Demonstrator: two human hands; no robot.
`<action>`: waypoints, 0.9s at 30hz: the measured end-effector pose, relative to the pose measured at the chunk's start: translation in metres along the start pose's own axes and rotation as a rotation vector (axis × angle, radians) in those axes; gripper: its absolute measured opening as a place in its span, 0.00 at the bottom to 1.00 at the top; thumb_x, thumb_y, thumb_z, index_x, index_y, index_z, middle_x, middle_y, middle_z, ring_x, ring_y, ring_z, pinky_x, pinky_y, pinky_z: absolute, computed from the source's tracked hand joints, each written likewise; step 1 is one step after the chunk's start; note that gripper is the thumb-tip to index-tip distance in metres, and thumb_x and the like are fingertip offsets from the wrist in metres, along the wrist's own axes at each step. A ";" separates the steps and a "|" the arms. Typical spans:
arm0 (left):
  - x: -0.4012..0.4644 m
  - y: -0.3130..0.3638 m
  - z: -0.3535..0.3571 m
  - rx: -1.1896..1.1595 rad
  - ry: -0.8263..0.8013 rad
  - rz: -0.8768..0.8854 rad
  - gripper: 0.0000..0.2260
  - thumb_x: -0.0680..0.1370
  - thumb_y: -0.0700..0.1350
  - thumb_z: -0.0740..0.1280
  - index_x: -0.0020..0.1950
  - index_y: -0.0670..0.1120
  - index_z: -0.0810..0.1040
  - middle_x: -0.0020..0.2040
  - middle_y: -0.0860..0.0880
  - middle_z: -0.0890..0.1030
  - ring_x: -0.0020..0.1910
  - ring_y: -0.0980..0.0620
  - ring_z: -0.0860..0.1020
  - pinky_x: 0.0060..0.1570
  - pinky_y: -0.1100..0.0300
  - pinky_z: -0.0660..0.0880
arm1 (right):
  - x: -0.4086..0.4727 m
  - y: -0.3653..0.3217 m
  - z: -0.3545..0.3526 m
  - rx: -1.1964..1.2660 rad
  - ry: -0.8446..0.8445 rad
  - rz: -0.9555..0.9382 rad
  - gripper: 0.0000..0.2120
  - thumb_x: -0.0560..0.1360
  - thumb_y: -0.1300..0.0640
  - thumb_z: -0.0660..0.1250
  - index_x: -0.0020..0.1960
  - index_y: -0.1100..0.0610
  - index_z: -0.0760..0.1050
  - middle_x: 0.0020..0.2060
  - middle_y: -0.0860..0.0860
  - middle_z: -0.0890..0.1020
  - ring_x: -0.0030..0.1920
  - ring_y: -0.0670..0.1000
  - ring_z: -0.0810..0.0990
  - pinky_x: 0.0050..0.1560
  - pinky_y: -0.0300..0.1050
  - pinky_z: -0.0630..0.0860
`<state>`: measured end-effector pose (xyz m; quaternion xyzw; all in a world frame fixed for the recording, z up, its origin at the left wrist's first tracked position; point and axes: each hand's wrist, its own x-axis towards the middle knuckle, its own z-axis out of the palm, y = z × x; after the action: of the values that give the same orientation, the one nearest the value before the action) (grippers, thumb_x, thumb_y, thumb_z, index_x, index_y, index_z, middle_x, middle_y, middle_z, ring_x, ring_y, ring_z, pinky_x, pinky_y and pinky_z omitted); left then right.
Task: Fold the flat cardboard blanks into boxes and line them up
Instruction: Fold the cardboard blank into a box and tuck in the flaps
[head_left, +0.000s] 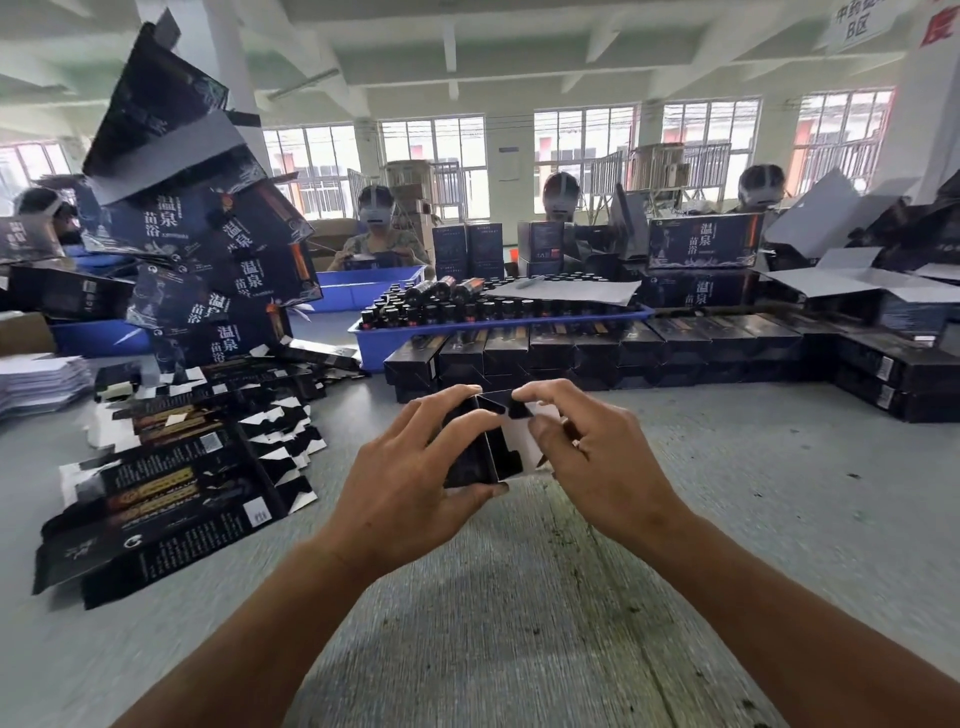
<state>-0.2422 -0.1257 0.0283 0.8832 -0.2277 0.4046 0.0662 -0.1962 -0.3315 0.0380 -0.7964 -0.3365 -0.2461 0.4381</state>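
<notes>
A half-formed black cardboard box (480, 452) stood just above the grey tabletop (519, 597) between both hands, its open end toward the camera and its white inner face showing on the right side. The left hand (410, 478) curled around the box's left wall, thumb under the near lower corner and fingers over the top edge. The right hand (587, 452) pinched the small black end flaps at the box's upper right, index finger and thumb bent onto them. At nine o'clock from the box lay a fanned heap of flat blanks (176, 483), glossy black with gold print and white tabs. At twelve o'clock, a row of finished boxes (597, 353) lay side by side in two layers, running on toward three o'clock. Behind that row sat a blue plastic tray (374, 345) filled with dark bottles (467, 306). At ten o'clock rose a leaning tower of larger dark blue cartons (208, 234) with white characters. Across the table sat workers (384, 234) wearing head-mounted rigs, in front of barred windows (584, 150).
</notes>
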 end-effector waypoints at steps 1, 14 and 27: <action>0.000 0.001 0.000 -0.001 0.001 -0.004 0.31 0.72 0.59 0.73 0.71 0.52 0.68 0.71 0.46 0.73 0.65 0.44 0.76 0.48 0.46 0.82 | 0.000 -0.001 -0.001 -0.006 -0.001 0.004 0.13 0.82 0.59 0.63 0.64 0.48 0.78 0.45 0.33 0.79 0.43 0.32 0.77 0.42 0.26 0.70; -0.003 -0.006 0.004 0.021 -0.005 -0.070 0.27 0.73 0.54 0.74 0.71 0.53 0.74 0.72 0.46 0.71 0.66 0.43 0.75 0.44 0.45 0.82 | 0.000 0.000 -0.005 0.020 -0.302 0.054 0.36 0.72 0.51 0.73 0.78 0.45 0.64 0.68 0.38 0.73 0.60 0.39 0.76 0.55 0.35 0.75; -0.004 0.002 0.008 0.006 0.020 -0.043 0.24 0.73 0.54 0.74 0.68 0.53 0.77 0.72 0.44 0.72 0.64 0.42 0.76 0.44 0.44 0.83 | -0.004 -0.003 0.002 0.036 -0.017 0.068 0.23 0.75 0.55 0.74 0.68 0.47 0.74 0.46 0.37 0.80 0.41 0.36 0.80 0.41 0.29 0.75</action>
<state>-0.2400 -0.1280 0.0202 0.8840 -0.2066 0.4127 0.0744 -0.2007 -0.3298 0.0351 -0.8014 -0.3172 -0.2183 0.4577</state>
